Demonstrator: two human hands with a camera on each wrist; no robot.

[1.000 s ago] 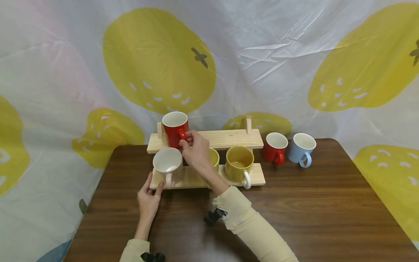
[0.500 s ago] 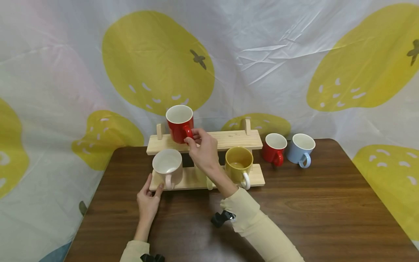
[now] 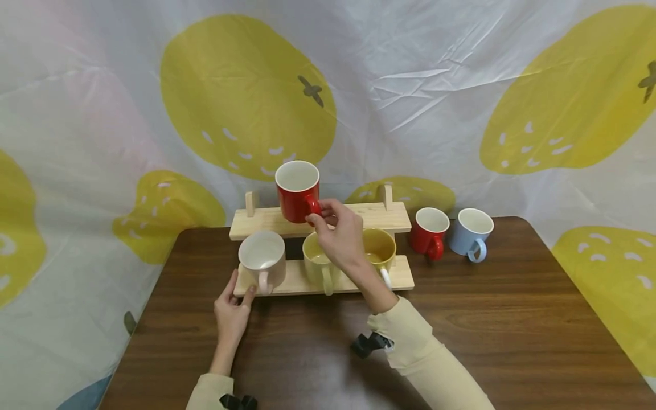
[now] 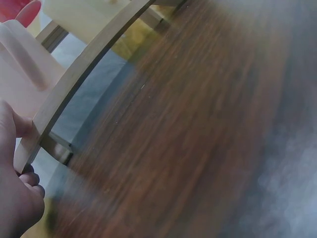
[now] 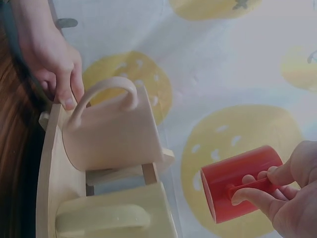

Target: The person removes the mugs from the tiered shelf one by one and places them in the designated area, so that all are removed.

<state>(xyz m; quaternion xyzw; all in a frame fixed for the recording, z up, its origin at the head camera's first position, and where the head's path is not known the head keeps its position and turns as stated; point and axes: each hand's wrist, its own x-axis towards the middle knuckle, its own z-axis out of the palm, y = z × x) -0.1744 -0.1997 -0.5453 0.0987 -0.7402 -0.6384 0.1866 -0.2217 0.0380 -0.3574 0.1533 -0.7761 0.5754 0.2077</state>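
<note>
A red mug (image 3: 292, 202) with a white inside is held by its handle in my right hand (image 3: 340, 233). It appears in front of the upper board of the wooden two-tier rack (image 3: 376, 216), seemingly lifted off it. Thumb and fingers pinch the handle in the right wrist view. My left hand (image 3: 232, 313) grips the left end of the lower board, thumb on top. Beside that thumb stands a pale pink mug (image 3: 274, 267). A light yellow mug (image 3: 314, 267) and a mustard mug (image 3: 384, 242) share the lower board; my right hand and wrist partly cover both.
To the right of the rack, a second red mug (image 3: 425, 236) and a light blue mug (image 3: 463, 242) stand on the brown wooden table (image 3: 492, 330). A fruit-print cloth (image 3: 359, 131) hangs close behind the rack.
My right hand has lifted the red mug from the upper board's left end and carried it to the right. My left hand stays on the rack.
</note>
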